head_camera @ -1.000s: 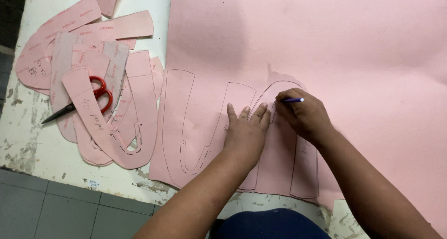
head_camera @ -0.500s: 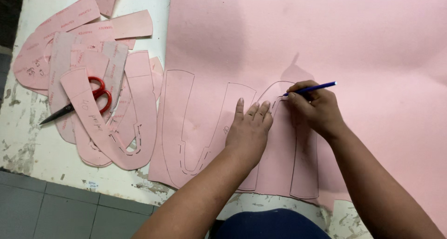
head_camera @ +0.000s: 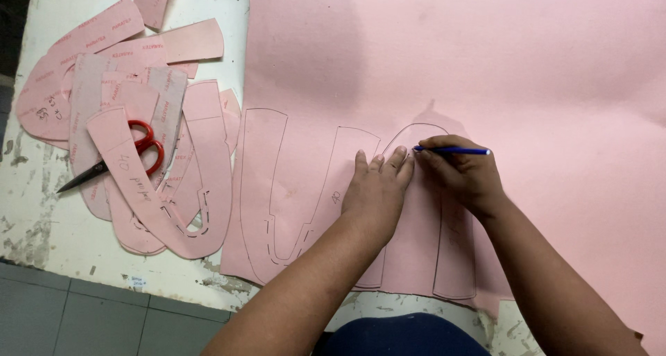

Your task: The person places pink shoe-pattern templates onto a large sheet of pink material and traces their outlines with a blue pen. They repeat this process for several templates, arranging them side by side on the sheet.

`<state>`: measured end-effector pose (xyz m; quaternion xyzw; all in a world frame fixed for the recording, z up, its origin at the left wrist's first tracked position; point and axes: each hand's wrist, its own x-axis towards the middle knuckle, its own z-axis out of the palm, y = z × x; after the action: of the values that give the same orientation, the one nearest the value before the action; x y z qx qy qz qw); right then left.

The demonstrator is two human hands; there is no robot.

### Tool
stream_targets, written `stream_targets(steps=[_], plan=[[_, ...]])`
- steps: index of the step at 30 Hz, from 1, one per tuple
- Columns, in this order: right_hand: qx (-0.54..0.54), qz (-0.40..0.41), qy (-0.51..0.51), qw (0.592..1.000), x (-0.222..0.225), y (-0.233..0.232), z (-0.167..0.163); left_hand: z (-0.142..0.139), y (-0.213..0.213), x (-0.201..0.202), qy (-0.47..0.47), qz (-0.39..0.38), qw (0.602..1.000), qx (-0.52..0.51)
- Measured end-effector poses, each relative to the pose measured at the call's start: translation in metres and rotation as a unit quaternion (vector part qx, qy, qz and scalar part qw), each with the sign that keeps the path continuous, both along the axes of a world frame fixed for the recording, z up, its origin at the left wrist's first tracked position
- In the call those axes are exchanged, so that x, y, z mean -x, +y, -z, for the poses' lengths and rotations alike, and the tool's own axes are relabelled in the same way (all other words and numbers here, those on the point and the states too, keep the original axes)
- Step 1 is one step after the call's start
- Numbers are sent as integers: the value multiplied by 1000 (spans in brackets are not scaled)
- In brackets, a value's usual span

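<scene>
Worn white-painted table (head_camera: 48, 259), chipped edge; grey tiled floor (head_camera: 62, 321) below.

Matt pink paper is seen in the large sheet (head_camera: 485, 58); glossy red plastic in the scissors (head_camera: 142, 148); worn, chipped paint on the desk (head_camera: 41, 238).

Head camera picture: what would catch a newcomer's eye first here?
The big pink sheet fills most of the view, with U-shaped outlines drawn on its lower left part. At its middle the left hand presses flat on a pink template while the right hand runs a blue pen round its top edge. On the left, red-handled scissors lie among a pile of cut pink pieces.
</scene>
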<state>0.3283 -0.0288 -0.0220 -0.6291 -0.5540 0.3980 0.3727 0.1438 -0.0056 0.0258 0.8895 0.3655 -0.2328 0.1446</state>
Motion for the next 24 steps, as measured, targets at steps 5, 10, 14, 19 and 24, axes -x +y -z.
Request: stream_targets(steps=[5,10,14,19,24], plan=[[-185,-74,-160,967,5,-5,-8,-3,0,-2,8,-2,1000,15],[-123,-62,-227,964,10,4,-14,-8,2,-3,18,2,1000,25],[62,-11,-240,969,11,22,-18,-10,2,-2,10,6,1000,7],[147,19,-143,979,4,30,-25,-10,3,-1,12,2,1000,24],[131,33,-48,990,1,26,-20,-7,2,0,4,-9,1000,26]])
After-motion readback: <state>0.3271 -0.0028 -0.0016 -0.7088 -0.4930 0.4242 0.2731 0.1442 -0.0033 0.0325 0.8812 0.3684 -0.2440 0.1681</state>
